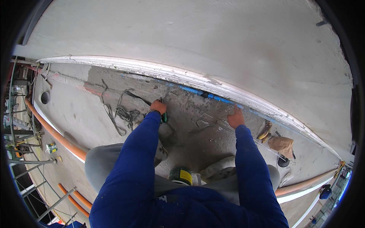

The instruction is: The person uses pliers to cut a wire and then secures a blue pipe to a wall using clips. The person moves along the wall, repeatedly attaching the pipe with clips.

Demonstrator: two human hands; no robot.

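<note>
My left hand (158,107) is closed around a green and black object (164,116), too small to identify, beside tangled dark straps (125,114) lying on the grimy concrete. My right hand (235,117) has its index finger raised against the blue pipe (205,95), which runs along the foot of the white ribbed trim (178,76); nothing shows in this hand. The pipe carries a dark fitting (205,95) near its middle. Below my hands, between my legs, sits a dark bucket with a yellow label (178,176).
A pale wall (228,30) rises beyond the trim. A paper bag (281,146), worn shoe-like items (265,131) and a thin metal rod (262,146) lie to the right. Scaffolding (15,133), orange pipes (57,125), a round hole (45,97) and a small tub (51,148) are at the left.
</note>
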